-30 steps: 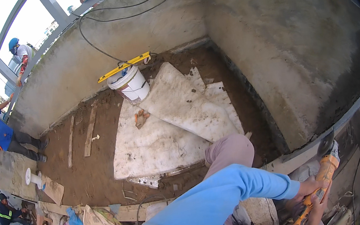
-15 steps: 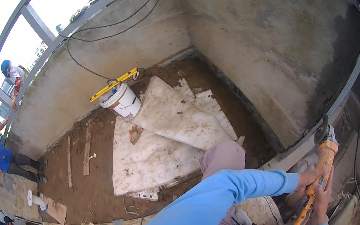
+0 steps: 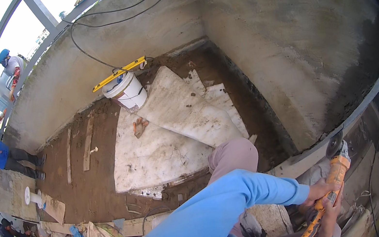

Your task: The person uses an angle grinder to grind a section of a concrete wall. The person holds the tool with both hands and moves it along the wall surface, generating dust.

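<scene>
Gripping orange angle grinder (image 3: 335, 171) — left hand (image 3: 319, 191) curled round body, right hand (image 3: 330, 215) clasped just beside; disc (image 3: 334, 144) beyond both hands, near wall rim (image 3: 366, 104) — edge snagging spinning disc could cause kickback.

The bare brown soil floor (image 3: 84, 198) is uneven; on it lie overlapping dirty white sheets (image 3: 151, 158), the uppermost set askew, with dark specks scattered over them; a crumpled orange-brown work glove (image 3: 140, 127) rests on the sheeting, near a white plastic bucket (image 3: 128, 95) that stands at its upper left edge, whether on sheet or soil being hard to tell; to the left, two wooden boards lie on the soil, nearly parallel and apart, a narrow batten (image 3: 69, 156) and a wider plank (image 3: 88, 141); a small pale scrap (image 3: 94, 150) lies just right of the plank.
</scene>
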`<state>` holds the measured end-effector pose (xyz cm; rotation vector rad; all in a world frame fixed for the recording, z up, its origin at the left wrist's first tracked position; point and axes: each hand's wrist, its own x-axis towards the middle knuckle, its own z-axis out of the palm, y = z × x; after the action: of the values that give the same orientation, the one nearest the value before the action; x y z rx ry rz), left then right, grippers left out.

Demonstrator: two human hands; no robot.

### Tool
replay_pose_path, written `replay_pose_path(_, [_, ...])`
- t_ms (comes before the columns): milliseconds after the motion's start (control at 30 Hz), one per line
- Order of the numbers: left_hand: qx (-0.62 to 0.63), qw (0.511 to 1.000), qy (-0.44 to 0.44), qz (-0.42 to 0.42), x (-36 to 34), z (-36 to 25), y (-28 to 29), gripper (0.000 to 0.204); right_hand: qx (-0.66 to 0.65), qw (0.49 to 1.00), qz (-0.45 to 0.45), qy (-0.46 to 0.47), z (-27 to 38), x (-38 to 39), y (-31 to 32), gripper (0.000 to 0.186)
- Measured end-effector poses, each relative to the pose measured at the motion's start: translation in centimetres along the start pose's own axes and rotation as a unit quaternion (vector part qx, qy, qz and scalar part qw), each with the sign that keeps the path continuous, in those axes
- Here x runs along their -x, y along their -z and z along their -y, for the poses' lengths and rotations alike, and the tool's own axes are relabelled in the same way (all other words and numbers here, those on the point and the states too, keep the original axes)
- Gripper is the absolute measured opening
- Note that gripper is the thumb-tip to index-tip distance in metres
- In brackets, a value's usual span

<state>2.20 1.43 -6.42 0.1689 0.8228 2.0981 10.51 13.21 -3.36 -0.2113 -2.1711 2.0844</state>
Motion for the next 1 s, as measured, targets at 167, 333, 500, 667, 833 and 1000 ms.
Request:
replay_pose_path(167, [-0.022,0.996,0.037,-0.081,0.4,-1.5,-1.8,0.1,0.033,0.999,-0.007,-0.024,-1.4,-1.5,2.3,0.1])
replay_pose_path(333, [-0.041,0.996,0.018,-0.074,-2.1,-0.6,-0.7,0.102,0.049,0.999,-0.009,-0.008,-1.1,-2.2,2.6,0.101])
replay_pose_path(500, [-0.057,0.995,0.031,-0.081,-0.4,-3.3,-2.8,0.1,0.063,0.998,-0.019,0.004,-2.7,-3.8,4.6,0.097])
replay_pose_path(667, [-0.053,0.994,0.033,-0.091,-0.4,-1.8,-2.2,0.099,0.067,0.998,-0.003,-0.011,-0.5,-2.7,2.2,0.096])
replay_pose_path(833, [-0.042,0.991,0.05,-0.118,0.3,0.4,-0.9,0.096,0.074,0.996,0.025,-0.031,2.9,0.0,-1.4,0.095])
replay_pose_path(1000, [-0.072,0.988,0.041,-0.127,-0.2,0.1,-0.8,0.092,0.093,0.995,0.025,-0.038,5.7,1.3,-3.3,0.094])
